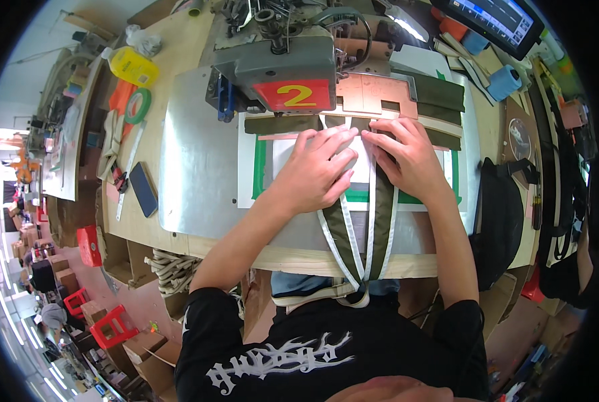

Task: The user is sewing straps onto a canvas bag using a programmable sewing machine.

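Green strap piece [378, 221] lies flat under both hands; left hand [315, 171] and right hand [407, 157] press down, fingers spread, hiding its top.

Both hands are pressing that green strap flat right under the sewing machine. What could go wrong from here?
The left hand and right hand lie close below the machine head, so fingertips could be caught if it starts. The olive strap hangs off the table edge; its weight might drag it out of line on the template.

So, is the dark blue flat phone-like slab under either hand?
No: the dark blue slab lies far off the left hand, on the wooden table.
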A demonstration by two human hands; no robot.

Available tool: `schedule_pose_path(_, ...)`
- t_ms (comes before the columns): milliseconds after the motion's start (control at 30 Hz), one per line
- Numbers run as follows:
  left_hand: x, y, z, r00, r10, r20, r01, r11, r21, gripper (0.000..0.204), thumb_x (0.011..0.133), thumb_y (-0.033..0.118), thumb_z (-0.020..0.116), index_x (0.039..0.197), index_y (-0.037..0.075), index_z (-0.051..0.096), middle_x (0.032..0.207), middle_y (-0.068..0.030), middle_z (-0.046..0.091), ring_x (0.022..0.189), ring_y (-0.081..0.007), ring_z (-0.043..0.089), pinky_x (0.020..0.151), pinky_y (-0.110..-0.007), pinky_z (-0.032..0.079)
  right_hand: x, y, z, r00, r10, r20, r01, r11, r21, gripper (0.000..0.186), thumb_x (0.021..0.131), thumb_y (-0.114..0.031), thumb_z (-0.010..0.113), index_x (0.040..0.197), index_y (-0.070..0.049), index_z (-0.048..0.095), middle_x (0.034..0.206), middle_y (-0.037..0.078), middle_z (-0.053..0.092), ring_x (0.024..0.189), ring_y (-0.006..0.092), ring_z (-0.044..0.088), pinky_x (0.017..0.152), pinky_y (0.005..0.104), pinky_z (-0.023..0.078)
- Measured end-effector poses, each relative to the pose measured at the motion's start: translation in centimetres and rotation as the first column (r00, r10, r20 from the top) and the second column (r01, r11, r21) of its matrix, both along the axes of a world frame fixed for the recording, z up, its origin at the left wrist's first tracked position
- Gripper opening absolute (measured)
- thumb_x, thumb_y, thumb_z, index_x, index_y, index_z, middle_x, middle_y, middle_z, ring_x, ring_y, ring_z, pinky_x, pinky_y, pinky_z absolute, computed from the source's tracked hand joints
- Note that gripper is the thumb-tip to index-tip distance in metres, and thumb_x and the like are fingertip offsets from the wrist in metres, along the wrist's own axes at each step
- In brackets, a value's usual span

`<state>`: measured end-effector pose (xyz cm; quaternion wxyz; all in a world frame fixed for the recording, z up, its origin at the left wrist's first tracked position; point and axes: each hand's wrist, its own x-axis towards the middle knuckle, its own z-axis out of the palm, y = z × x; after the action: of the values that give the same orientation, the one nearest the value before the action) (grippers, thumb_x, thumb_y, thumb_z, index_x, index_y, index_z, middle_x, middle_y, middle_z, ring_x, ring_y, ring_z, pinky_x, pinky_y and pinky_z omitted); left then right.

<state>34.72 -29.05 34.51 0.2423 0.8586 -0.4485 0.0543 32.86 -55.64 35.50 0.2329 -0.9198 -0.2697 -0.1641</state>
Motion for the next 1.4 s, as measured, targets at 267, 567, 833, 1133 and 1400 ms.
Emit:
schedule_pose_path(267, 0.06, -0.07, 0.04, 0.999, 0.035, 0.004, -0.035, 0.999, 0.016, 0.03, 0.104, 0.027, 0.072, 0.129, 0.011, 0.073, 0.164, -0.0094, 0.062, 0.156, -0.0301, 0.051, 0.124, -0.054, 0.035, 0.29, -0.35, -0.09, 1.0, 0.016, -0.017, -0.016, 0.999, 0.036, 0.036, 0.089, -0.006, 0.083, 0.125, -0.007, 0.081, 0.129, 0.009, 0.075, 0.12, 0.0312, 0.068, 0.112, 0.047, 0.052)
schedule_pose_path(567, 0.06, 0.03, 0.3, 0.999, 0.038, -0.002, -0.038, 0.999, 0.036, 0.03, 0.105, 0.027, 0.071, 0.131, 0.011, 0.074, 0.163, -0.0084, 0.063, 0.155, -0.0298, 0.051, 0.123, -0.055, 0.035, 0.23, -0.5, -0.38, 1.0, 0.022, -0.013, -0.022, 0.999, 0.043, 0.044, 0.085, -0.002, 0.082, 0.129, -0.008, 0.08, 0.132, 0.008, 0.074, 0.12, 0.0321, 0.068, 0.113, 0.0476, 0.052)
schedule_pose_path(833, 0.08, 0.03, 0.46, 0.999, 0.033, -0.005, -0.033, 0.998, 0.046, 0.032, 0.105, 0.028, 0.072, 0.131, 0.01, 0.073, 0.163, -0.0086, 0.063, 0.155, -0.0303, 0.051, 0.123, -0.054, 0.034, 0.18, -0.43, -0.17, 0.999, 0.02, -0.034, -0.018, 0.998, 0.06, 0.041, 0.085, -0.002, 0.083, 0.125, -0.008, 0.082, 0.131, 0.008, 0.074, 0.119, 0.0317, 0.068, 0.112, 0.0476, 0.053)
schedule_pose_path(1133, 0.16, 0.02, 0.53, 1.0, 0.028, 0.002, -0.028, 0.998, 0.054, 0.033, 0.105, 0.028, 0.072, 0.133, 0.01, 0.074, 0.162, -0.0088, 0.064, 0.154, -0.0298, 0.052, 0.123, -0.053, 0.034, 0.19, -0.41, -0.12, 0.999, 0.03, -0.044, -0.027, 0.997, 0.078, 0.038, 0.086, -0.002, 0.083, 0.123, -0.007, 0.082, 0.129, 0.009, 0.074, 0.119, 0.0321, 0.068, 0.112, 0.0476, 0.053)
schedule_pose_path(1400, 0.06, 0.26, 0.24, 1.0, 0.024, -0.007, -0.024, 0.999, 0.026, 0.033, 0.104, 0.026, 0.073, 0.133, 0.008, 0.074, 0.162, -0.0124, 0.063, 0.155, -0.0331, 0.051, 0.125, -0.054, 0.037, 0.23, -0.6, -0.34, 0.998, 0.048, -0.046, -0.044, 0.996, 0.074, 0.039, 0.086, 0.0, 0.081, 0.125, -0.008, 0.082, 0.134, 0.01, 0.073, 0.127, 0.0354, 0.065, 0.114, 0.0494, 0.052)
